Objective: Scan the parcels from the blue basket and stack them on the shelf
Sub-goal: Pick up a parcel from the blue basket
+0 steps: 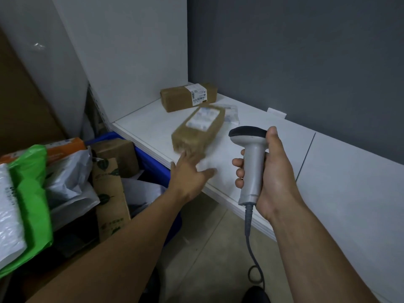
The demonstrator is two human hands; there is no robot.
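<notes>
— Brown cardboard, the near parcel (199, 127): lies flat on the white shelf (148, 127), close to the front edge, long axis running diagonally away. White label on top, too blurred to read.

— Left hand (188, 173)?

— Fingers straight and spread, palm down, holding nothing. Fingertips sit right at the parcel's near end. Blur there; cannot tell whether they touch the cardboard or are just short of it.

— So the parcel is beyond the fingertips, not inside the grasp.

— Correct. No finger wraps round it.

— Right hand (273, 171)?

— Wrapped round the handle of the grey scanner (251, 162), thumb up along the side of the dark head, fingers curled across the front. Scanner upright, just right of the near parcel and apart from it. Cable (251, 243) hangs from the handle's base towards the floor.

— Anything else on the shelf?

— Far parcel (185, 97), also brown with a barcode label, back by the corner of the walls. A small packet (231, 113), pale, near the far end of the near parcel.

— And the blue basket (153, 158)?

— Left of the shelf, lower down. Holds cardboard boxes, pale plastic mailers and a green bag (32, 189).
</notes>
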